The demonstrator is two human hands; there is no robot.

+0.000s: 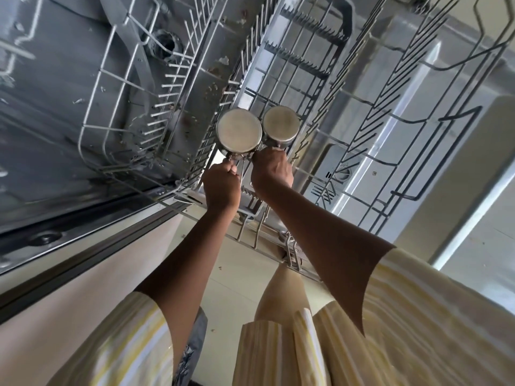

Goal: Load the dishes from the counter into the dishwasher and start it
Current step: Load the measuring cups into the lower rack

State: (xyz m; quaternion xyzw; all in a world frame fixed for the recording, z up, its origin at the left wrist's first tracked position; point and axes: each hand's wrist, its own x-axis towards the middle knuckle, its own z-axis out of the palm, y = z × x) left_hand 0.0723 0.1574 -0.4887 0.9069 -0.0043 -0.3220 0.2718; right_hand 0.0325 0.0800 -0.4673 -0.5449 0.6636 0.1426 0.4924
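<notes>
The open dishwasher (55,112) has its wire rack (303,71) pulled out. At the rack, bottoms up and touching, are a larger pan (238,130) and a smaller pan (281,123). The left hand (221,188) curls its fingers round the larger pan's handle, and the right hand (271,171) round the smaller's.

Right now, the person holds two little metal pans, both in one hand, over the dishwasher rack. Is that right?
Not quite. The head view shows one pan in each hand: the left hand grips the left pan by its handle, and the right hand grips the right pan. Both are little metal pans over the dishwasher rack.
</notes>
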